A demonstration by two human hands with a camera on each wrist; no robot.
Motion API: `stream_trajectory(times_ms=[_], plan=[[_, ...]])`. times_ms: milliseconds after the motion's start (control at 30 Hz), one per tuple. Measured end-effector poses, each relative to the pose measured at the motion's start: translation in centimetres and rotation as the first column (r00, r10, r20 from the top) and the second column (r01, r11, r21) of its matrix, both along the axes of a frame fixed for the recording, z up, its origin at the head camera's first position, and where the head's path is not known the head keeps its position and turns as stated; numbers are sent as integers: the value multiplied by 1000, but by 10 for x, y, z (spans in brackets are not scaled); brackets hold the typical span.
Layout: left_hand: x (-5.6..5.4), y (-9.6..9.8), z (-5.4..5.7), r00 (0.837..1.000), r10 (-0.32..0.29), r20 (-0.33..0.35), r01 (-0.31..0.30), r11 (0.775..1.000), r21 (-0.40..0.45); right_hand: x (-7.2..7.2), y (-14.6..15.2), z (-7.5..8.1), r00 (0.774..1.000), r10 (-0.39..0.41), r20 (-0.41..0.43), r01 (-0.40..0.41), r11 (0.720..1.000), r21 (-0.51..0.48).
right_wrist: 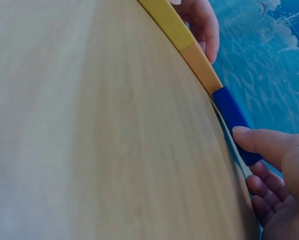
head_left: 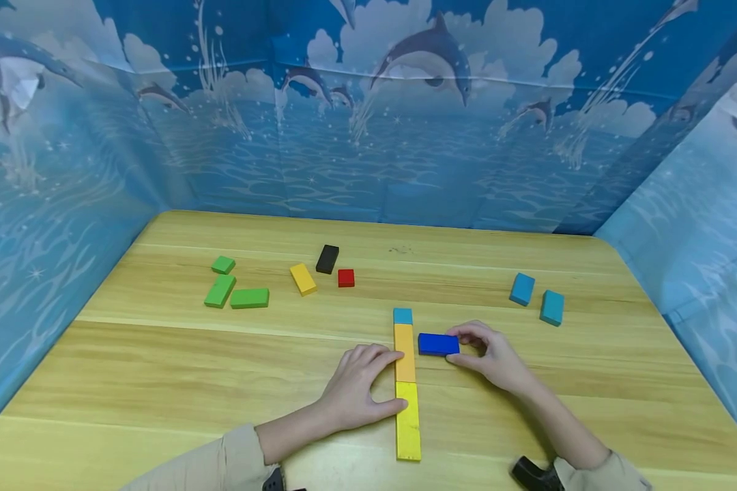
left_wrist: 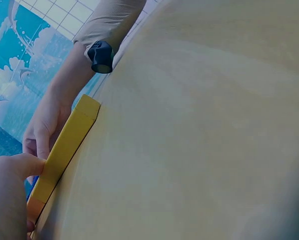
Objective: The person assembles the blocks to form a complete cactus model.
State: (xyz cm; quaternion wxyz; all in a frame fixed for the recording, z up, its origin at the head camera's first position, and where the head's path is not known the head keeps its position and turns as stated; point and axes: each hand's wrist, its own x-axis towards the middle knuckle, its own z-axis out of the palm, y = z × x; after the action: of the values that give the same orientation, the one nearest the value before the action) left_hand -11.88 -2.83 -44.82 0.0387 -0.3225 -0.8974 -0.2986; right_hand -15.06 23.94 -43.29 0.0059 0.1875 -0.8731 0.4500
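In the head view a straight row runs away from me: a yellow block (head_left: 408,423) nearest, an orange block (head_left: 405,353) in the middle, a small light blue block (head_left: 402,316) at the far end. My left hand (head_left: 357,389) lies at the row's left side, thumb tip on the yellow block and index fingertip on the orange one, the two spread apart. Between thumb and fingers, my right hand (head_left: 494,358) pinches the right end of a dark blue block (head_left: 439,344). That block lies crosswise just right of the orange block, a narrow gap between them.
Several loose blocks lie farther back: green blocks (head_left: 250,298) at left, a yellow-orange block (head_left: 304,279), a black block (head_left: 327,259) and a red block (head_left: 346,277) near the middle, two light blue blocks (head_left: 552,307) at right. A dolphin-print curtain (head_left: 344,177) borders the wooden table (head_left: 178,382).
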Motion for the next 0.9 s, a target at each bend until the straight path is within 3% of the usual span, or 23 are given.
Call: stream_trajectory(times_ms=[367, 633, 900], plan=[[0, 0, 2, 999, 6, 36, -5, 1000, -20, 5, -18, 21, 1000, 16, 5, -16, 1000, 22], [0, 0, 2, 999, 5, 42, -4, 1000, -20, -2, -9, 4, 998, 21, 52, -22, 999, 26], [0, 0, 3, 998, 5, 58, -4, 1000, -26, -2, -8, 3, 999, 36, 21, -37, 999, 35]])
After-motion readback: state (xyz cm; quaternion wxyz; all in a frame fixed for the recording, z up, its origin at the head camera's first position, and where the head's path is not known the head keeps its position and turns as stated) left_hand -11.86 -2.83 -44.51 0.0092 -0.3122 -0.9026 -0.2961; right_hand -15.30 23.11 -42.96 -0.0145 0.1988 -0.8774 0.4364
